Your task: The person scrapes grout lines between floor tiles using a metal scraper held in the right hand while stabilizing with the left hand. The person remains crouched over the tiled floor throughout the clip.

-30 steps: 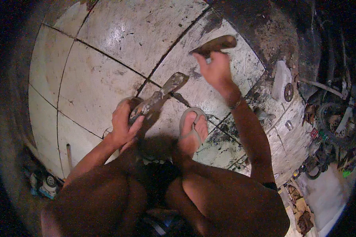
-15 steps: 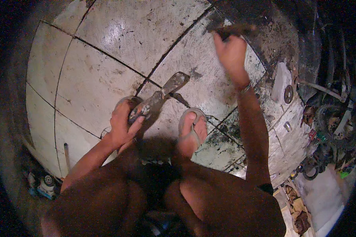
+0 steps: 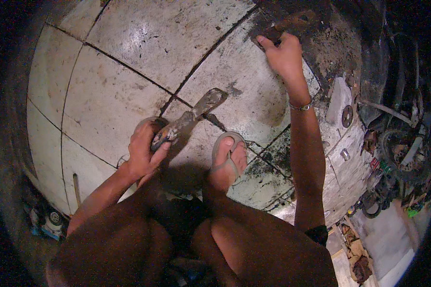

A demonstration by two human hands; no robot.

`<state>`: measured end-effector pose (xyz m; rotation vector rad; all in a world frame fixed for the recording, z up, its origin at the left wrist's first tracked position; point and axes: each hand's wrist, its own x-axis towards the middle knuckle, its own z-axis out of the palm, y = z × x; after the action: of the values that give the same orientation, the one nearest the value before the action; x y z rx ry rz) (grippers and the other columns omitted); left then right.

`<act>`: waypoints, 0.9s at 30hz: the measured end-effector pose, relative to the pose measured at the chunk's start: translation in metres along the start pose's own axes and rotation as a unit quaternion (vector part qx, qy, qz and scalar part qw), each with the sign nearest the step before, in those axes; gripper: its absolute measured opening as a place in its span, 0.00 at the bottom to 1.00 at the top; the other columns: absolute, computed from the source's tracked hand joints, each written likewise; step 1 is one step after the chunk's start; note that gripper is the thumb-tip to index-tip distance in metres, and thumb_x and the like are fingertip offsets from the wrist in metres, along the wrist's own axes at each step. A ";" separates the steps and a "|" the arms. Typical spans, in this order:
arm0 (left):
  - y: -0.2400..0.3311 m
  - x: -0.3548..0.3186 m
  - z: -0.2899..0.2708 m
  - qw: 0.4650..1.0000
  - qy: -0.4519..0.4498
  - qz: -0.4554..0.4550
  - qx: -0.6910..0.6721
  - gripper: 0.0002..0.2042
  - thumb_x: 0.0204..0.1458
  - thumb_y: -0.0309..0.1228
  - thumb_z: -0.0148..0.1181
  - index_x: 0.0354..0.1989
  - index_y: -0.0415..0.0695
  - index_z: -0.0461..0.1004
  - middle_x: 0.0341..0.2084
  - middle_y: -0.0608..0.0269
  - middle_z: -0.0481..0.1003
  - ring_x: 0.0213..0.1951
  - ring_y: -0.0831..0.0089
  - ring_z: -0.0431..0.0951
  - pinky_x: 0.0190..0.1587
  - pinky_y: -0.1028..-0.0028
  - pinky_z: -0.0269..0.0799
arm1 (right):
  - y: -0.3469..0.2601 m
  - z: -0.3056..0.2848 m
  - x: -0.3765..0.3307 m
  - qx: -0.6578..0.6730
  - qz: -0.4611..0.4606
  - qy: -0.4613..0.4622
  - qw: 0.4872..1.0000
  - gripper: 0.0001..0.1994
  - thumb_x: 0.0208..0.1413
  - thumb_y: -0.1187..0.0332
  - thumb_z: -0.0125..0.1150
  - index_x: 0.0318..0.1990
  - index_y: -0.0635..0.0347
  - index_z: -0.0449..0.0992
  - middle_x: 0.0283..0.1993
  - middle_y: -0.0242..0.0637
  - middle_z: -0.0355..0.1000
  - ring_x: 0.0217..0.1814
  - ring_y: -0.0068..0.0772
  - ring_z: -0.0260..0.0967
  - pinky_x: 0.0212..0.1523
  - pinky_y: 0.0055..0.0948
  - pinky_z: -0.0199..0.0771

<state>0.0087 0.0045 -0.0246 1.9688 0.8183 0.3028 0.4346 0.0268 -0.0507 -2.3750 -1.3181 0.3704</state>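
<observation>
Here left hand (image 3: 143,153) clenches a scraper (image 3: 189,119); right hand (image 3: 285,55) grips a dark tool (image 3: 287,26).

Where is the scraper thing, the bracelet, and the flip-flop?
scraper (image 3: 209,100), head view, on its flat blade.
bracelet (image 3: 300,107), head view, on the band at the wrist.
flip-flop (image 3: 223,149), head view, on its strap.

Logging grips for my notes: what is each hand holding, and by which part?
Left hand grips a trowel by its handle. Right hand grasps a dark tool; where, unclear.
</observation>
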 end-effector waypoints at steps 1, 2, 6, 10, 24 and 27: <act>0.000 0.001 0.000 1.000 0.000 -0.004 -0.020 0.20 0.53 0.40 0.63 0.45 0.36 0.71 0.41 0.42 0.74 0.42 0.41 0.75 0.47 0.53 0.71 | 0.001 0.001 0.003 -0.012 0.010 0.002 1.000 0.24 0.51 0.53 0.75 0.33 0.73 0.80 0.30 0.56 0.79 0.31 0.50 0.79 0.34 0.42 0.75; 0.002 0.001 -0.001 1.000 -0.003 0.001 0.000 0.19 0.53 0.39 0.63 0.45 0.36 0.71 0.41 0.42 0.74 0.42 0.41 0.75 0.46 0.53 0.71 | 0.002 0.002 0.004 -0.023 0.007 0.010 1.000 0.25 0.51 0.53 0.75 0.32 0.73 0.80 0.29 0.56 0.79 0.32 0.51 0.79 0.33 0.42 0.75; 0.005 0.000 -0.001 1.000 0.001 -0.016 0.005 0.19 0.53 0.38 0.63 0.45 0.35 0.72 0.41 0.42 0.74 0.43 0.41 0.75 0.47 0.53 0.71 | 0.005 0.009 0.002 -0.007 -0.007 0.039 0.999 0.24 0.50 0.54 0.75 0.30 0.73 0.79 0.28 0.55 0.78 0.31 0.51 0.78 0.33 0.43 0.74; 0.006 0.000 -0.001 1.000 0.007 -0.021 -0.001 0.19 0.52 0.37 0.63 0.46 0.35 0.72 0.43 0.41 0.74 0.46 0.40 0.75 0.50 0.53 0.71 | 0.003 0.008 0.002 -0.003 0.002 0.076 0.997 0.24 0.50 0.53 0.75 0.28 0.72 0.78 0.27 0.56 0.77 0.29 0.52 0.77 0.33 0.44 0.74; 0.006 0.001 -0.002 1.000 0.005 -0.017 -0.008 0.18 0.51 0.34 0.64 0.46 0.35 0.72 0.43 0.41 0.74 0.44 0.39 0.74 0.49 0.53 0.71 | -0.001 0.008 -0.006 -0.008 0.037 0.127 0.991 0.22 0.50 0.54 0.74 0.27 0.69 0.77 0.29 0.60 0.76 0.35 0.66 0.76 0.38 0.53 0.75; 0.006 0.000 -0.001 1.000 0.011 -0.025 -0.008 0.18 0.52 0.34 0.64 0.46 0.35 0.72 0.42 0.40 0.74 0.44 0.39 0.74 0.48 0.53 0.71 | 0.003 0.011 -0.007 -0.009 0.037 0.025 0.999 0.22 0.51 0.53 0.73 0.27 0.69 0.77 0.28 0.60 0.75 0.35 0.66 0.76 0.38 0.54 0.75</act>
<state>0.0107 0.0034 -0.0185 1.9298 0.8752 0.3010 0.4286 0.0216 -0.0616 -2.4374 -1.2187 0.3181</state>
